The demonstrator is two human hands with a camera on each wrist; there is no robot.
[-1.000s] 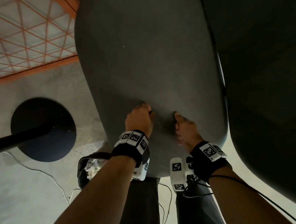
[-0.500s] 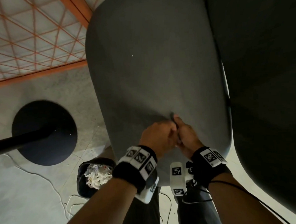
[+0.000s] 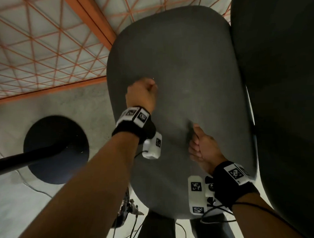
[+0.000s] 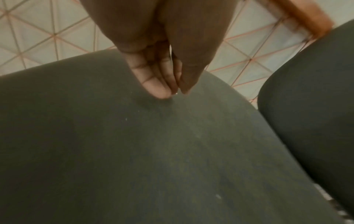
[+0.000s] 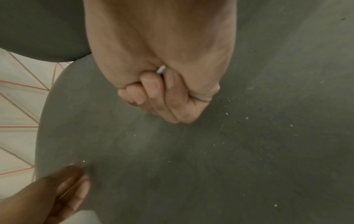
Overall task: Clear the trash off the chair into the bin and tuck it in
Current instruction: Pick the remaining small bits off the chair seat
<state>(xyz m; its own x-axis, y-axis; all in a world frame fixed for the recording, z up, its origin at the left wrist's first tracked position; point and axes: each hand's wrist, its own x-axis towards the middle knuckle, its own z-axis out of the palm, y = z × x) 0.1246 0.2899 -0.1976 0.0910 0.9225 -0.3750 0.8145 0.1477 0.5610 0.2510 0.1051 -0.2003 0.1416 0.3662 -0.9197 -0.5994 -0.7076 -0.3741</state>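
Observation:
The grey chair seat [image 3: 186, 60] fills the middle of the head view. My left hand [image 3: 151, 85] reaches over its far left part, where thumb and fingertips [image 4: 162, 92] pinch a tiny white crumb [image 4: 176, 93] right at the fabric. My right hand [image 3: 194, 144] rests near the seat's front as a closed fist, and a white scrap [image 5: 161, 70] pokes out between its curled fingers [image 5: 153, 91]. Several small white specks [image 5: 247, 117] lie scattered on the seat [image 5: 210, 166]. The bin [image 3: 123, 214] is mostly hidden behind my left forearm.
The chair's dark backrest [image 3: 284, 78] rises on the right. A black round stand base [image 3: 55, 149] with a pole sits on the grey floor to the left. Orange-lined flooring [image 3: 43, 42] lies beyond. Thin cables [image 3: 131, 232] run along the floor near the bin.
My left hand left the right hand and moved forward and left across the seat to pinch at a crumb. The right hand stayed fisted, and my view shifted so the bin slid behind my arm.

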